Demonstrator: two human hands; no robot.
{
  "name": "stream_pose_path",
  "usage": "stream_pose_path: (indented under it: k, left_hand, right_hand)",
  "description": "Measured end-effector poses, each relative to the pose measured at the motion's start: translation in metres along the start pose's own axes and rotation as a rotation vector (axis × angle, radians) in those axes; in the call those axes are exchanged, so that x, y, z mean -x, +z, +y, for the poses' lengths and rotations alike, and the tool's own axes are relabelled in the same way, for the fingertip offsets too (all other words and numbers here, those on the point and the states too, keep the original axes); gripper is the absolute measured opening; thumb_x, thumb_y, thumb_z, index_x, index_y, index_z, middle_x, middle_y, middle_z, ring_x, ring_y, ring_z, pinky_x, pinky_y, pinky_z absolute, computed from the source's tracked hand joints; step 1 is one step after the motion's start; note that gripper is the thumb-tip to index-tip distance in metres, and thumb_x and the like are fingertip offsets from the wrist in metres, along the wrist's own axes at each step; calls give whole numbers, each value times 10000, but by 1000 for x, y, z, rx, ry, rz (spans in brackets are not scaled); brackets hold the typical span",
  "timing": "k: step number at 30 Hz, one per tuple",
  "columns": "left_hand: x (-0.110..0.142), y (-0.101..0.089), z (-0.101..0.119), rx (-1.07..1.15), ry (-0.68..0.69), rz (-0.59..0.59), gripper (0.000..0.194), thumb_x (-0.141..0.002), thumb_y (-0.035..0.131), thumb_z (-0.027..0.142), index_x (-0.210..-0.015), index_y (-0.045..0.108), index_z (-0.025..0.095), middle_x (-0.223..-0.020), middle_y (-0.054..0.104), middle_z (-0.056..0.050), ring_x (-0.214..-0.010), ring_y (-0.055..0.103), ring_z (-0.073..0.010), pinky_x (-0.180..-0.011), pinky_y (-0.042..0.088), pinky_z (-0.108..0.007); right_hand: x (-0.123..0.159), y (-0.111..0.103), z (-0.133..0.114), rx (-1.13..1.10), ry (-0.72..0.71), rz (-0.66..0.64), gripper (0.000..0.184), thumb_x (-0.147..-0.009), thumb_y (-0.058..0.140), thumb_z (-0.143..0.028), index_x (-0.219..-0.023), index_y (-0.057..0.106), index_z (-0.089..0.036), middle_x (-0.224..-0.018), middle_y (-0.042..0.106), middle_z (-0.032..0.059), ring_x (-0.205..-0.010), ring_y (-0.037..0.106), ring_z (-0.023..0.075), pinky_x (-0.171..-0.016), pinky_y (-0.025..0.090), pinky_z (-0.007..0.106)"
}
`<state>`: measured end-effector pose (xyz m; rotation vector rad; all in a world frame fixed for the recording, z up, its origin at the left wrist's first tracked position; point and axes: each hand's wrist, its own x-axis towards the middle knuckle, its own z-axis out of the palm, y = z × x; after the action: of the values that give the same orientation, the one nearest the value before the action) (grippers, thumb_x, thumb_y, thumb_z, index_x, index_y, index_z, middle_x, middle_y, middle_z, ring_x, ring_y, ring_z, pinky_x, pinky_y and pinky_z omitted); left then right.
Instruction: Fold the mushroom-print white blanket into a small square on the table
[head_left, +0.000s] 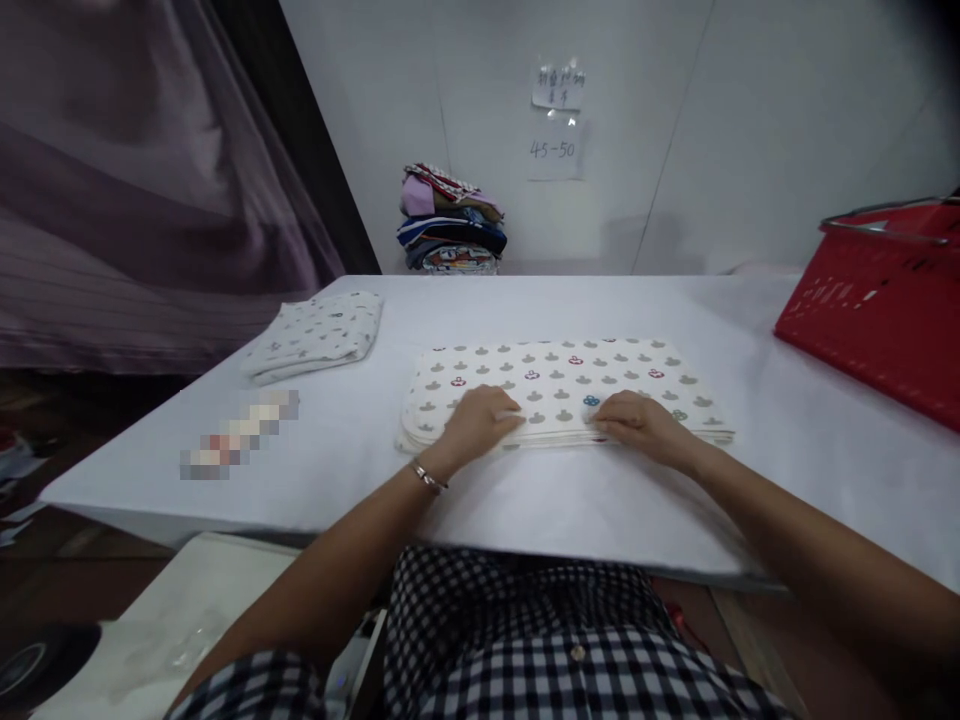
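Observation:
A folded white cloth (555,385), printed with grey shapes and a few red, purple, blue and green ones, lies flat in several layers on the white-covered table (585,500). My left hand (480,425) has its fingers bent at the cloth's near edge, left of the middle. Farther right along that edge, my right hand (637,425) pinches the fabric between thumb and fingers. The fingertips of both hands are partly hidden. A second folded white cloth (322,335) with small dark prints rests at the table's left side.
Against the back wall stands a stack of folded fabrics (452,225). A red basket (885,300) with a metal handle is at the right. On the left of the table lies a blurred-out narrow object (240,435). A purple curtain (150,180) hangs at the far left.

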<state>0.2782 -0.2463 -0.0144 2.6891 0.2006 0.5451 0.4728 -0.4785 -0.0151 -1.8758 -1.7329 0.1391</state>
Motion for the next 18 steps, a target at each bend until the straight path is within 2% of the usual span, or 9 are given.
stream_pose_path:
  k: [2,5,13,18]
  left_hand:
    - [5,13,13,13,58,-49,155,-832,599,347,-819,703,234,-852,675,-5,-837,586,-162,-783,441,-325]
    - [6,23,16,8,56,-53,153,-837,602,338,-819,707,228,-856,661,-12,-813,575,-153,-737,435,-304]
    - [12,26,13,-162,193,-12,296,-945,420,338,-844,658,192,-866,623,-26,-823,524,-158,-732,386,-314]
    - [13,26,16,-164,207,2,307,-958,379,307,-805,608,172,-838,597,-37,-800,504,-157,-736,393,-311]
  right_hand:
    - [-3,4,-4,42,-36,-45,222,-914,479,-311,-889,693,-255,-915,668,46,-894,588,202,-779,481,360]
    - [-7,9,-4,76,-24,-70,207,-910,492,-299,-927,692,-251,-933,656,53,-911,575,206,-764,479,353]
    - [-6,20,1,66,66,-40,252,-928,430,-271,-850,669,-250,-885,642,35,-890,567,203,-737,468,343]
    - [-5,19,-3,88,43,-36,203,-917,462,-281,-964,655,-242,-968,634,61,-934,554,223,-781,469,374]
